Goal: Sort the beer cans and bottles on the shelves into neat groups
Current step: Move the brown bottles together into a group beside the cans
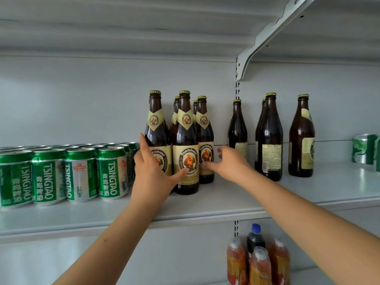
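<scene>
Both hands are flanking a tight cluster of five brown bottles standing mid-shelf. The left hand, fingers spread, is pressing its left bottle; the right hand, relaxed and open, is touching its right bottle. Four more bottles are standing farther right. Green cans are sitting in rows at left, four across the near row.

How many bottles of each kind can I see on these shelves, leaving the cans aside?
Brown glass beer bottles: 9
Orange plastic drink bottles: 3
Dark plastic bottle with a blue cap: 1
Total: 13
</scene>
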